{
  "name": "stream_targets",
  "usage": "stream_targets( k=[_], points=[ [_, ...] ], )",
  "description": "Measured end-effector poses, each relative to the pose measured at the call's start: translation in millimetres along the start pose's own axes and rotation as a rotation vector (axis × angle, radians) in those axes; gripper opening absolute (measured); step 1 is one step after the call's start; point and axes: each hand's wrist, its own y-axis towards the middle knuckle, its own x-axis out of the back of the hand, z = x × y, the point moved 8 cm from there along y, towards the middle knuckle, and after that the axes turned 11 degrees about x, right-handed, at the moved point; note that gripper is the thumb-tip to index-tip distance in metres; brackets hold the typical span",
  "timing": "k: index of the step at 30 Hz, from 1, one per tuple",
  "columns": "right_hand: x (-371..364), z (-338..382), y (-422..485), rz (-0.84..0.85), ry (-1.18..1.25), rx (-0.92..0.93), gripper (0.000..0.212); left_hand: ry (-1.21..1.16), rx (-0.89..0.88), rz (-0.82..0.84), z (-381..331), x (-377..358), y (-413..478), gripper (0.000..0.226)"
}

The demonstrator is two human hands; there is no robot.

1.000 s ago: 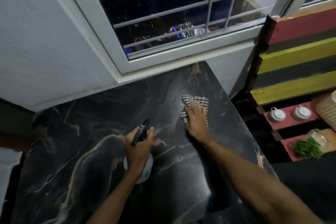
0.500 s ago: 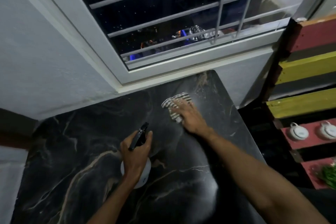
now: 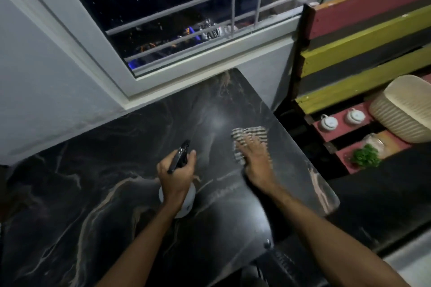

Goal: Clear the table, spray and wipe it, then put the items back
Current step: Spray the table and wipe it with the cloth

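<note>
The left hand (image 3: pixel 176 176) grips a spray bottle (image 3: pixel 178 198) upright over the middle of the dark worktop (image 3: pixel 93 193). The right hand (image 3: pixel 255 158), blurred, apparently lies flat with fingers spread on a striped cloth (image 3: pixel 248 136) near the worktop's right edge.

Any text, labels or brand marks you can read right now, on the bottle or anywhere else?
None readable.
Spray bottle: a small dark mark on the white body, too blurred to read.
Dark object at the table's near edge: faint marks, too blurred to read.
</note>
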Motion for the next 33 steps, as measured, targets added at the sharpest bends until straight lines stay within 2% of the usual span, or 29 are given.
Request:
stream_targets(
  k=[2, 3, 4, 6, 7, 8, 9, 10, 12, 13, 15, 17, 19, 21, 24, 25, 27, 30, 31, 33],
  points=[
    [-34.9, 51.5, -48.9, 0.135, -0.017, 0.244, 0.076, -0.017, -0.050, 0.045, -2.2, 3.6, -14.4, 0.053],
    [-34.1, 57.7, -66.3, 0.133, -0.033, 0.264, 0.078, -0.028, -0.081, 0.071, -1.5, 8.0, -22.9, 0.055],
    [-22.8, 49.5, -71.4, 0.073, -0.029, 0.219, 0.077, -0.039, -0.095, 0.096, 1.2, 11.6, -28.3, 0.055],
    [0.0, 22.9, -81.5, -0.104, 0.000, -0.071, 0.073, -0.063, -0.108, 0.131, 9.1, 22.3, -37.1, 0.051],
    [2.5, 22.5, -92.6, -0.173, 0.008, -0.229, 0.075, -0.076, -0.109, 0.146, 13.0, 30.1, -42.9, 0.049],
    [-5.7, 38.6, -102.8, -0.209, 0.005, -0.312, 0.078, -0.092, -0.113, 0.161, 15.8, 38.7, -48.2, 0.048],
    [-23.9, 66.1, -111.5, -0.210, 0.009, -0.285, 0.080, -0.106, -0.121, 0.173, 19.3, 47.4, -53.1, 0.045],
    [-48.3, 99.1, -120.1, -0.159, 0.021, -0.176, 0.079, -0.113, -0.132, 0.183, 22.6, 54.8, -57.6, 0.040],
    [-93.0, 158.5, -149.4, 0.031, 0.013, 0.101, 0.077, -0.098, -0.159, 0.205, 29.0, 67.5, -66.1, 0.027],
    [-98.3, 166.8, -162.3, 0.077, 0.011, 0.163, 0.076, -0.076, -0.161, 0.214, 33.3, 71.6, -69.7, 0.029],
    [-72.3, 142.6, -169.1, -0.015, -0.009, 0.086, 0.067, -0.044, -0.135, 0.223, 43.7, 77.6, -75.3, 0.038],
    [-34.0, 94.0, -169.3, -0.139, -0.056, -0.204, 0.066, -0.051, -0.116, 0.239, 48.8, 82.6, -81.3, 0.038],
    [-16.3, 77.9, -173.9, -0.173, -0.089, -0.421, 0.067, -0.063, -0.117, 0.252, 47.4, 87.8, -89.9, 0.037],
    [-35.7, 105.8, -175.6, -0.134, -0.085, -0.366, 0.063, -0.059, -0.115, 0.257, 45.0, 89.8, -96.6, 0.042],
    [-87.3, 167.4, -204.8, 0.004, -0.026, -0.053, 0.065, -0.044, -0.123, 0.275, 38.2, 83.4, -106.4, 0.055],
    [-87.3, 166.1, -212.6, 0.017, -0.014, -0.008, 0.066, -0.036, -0.123, 0.282, 37.0, 79.7, -108.7, 0.055],
    [-57.0, 129.3, -208.7, -0.073, 0.040, -0.109, 0.064, -0.029, -0.104, 0.285, 37.6, 70.9, -111.6, 0.051],
    [-8.3, 72.3, -209.2, -0.219, -0.022, -0.422, 0.075, -0.014, -0.087, 0.256, 35.8, 58.3, -116.7, 0.045],
    [-6.8, 68.6, -208.5, -0.216, -0.032, -0.424, 0.079, -0.004, -0.087, 0.242, 33.5, 53.3, -118.1, 0.043],
    [-16.7, 72.9, -212.9, -0.133, -0.020, -0.254, 0.080, 0.010, -0.087, 0.232, 29.0, 40.4, -121.2, 0.041]
  ],
)
